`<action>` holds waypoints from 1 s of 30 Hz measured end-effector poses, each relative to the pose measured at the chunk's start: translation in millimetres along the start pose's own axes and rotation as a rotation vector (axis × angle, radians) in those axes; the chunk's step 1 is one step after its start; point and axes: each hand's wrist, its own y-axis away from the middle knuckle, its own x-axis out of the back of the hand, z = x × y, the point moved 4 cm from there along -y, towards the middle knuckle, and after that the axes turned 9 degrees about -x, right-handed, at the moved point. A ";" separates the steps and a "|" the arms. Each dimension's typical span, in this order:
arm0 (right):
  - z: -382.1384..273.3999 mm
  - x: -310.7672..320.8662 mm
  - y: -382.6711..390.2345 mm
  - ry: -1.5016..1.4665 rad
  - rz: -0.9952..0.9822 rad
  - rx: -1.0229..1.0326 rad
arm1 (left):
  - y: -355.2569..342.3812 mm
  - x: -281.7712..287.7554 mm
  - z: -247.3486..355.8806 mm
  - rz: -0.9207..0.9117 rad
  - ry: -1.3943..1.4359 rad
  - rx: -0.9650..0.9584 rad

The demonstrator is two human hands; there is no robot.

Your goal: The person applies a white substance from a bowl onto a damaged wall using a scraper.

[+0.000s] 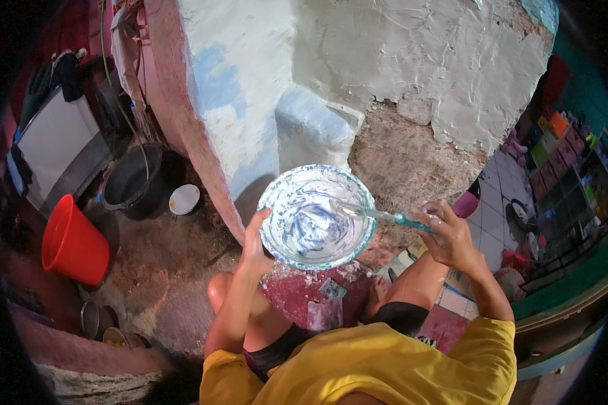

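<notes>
My left hand [255, 244] is closed on the left rim of a round basin [267, 239], tilted so its inside shows. A white paste streaked with blue [315, 223] coats its inner wall and bottom. In my right hand [446, 233] is the teal handle of a putty knife [398, 217]. Its blade, smeared with white, reaches over the basin's right rim into the paste. White flecks dot the right hand's fingers. Below the basin, between my legs, a flat scraper-like piece [325, 312] lies on a red, paste-spattered surface [284, 290].
Ahead stands a wall [344, 54] with rough white coating, blue patches and bare brown masonry. At left are a red bucket [78, 241], a black tub [132, 185], a white dish [184, 200] and metal pots [98, 320]. Shelving with boxes [567, 162] stands at right beyond a tiled floor.
</notes>
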 end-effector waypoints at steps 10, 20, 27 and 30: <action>8.6 -9.5 30.9 0.225 0.000 0.212 | -1.9 11.2 11.4 0.102 -0.029 -0.159; 33.1 19.6 63.1 0.042 -0.135 -0.082 | 0.7 22.8 14.8 0.050 -0.431 -0.280; 45.4 -24.2 32.5 -0.441 -0.283 -0.381 | -10.6 -3.2 23.5 -0.261 -0.929 -0.203; 51.1 -50.7 32.0 -0.466 -0.338 -0.405 | -8.7 -18.7 29.8 -0.293 -0.912 -0.069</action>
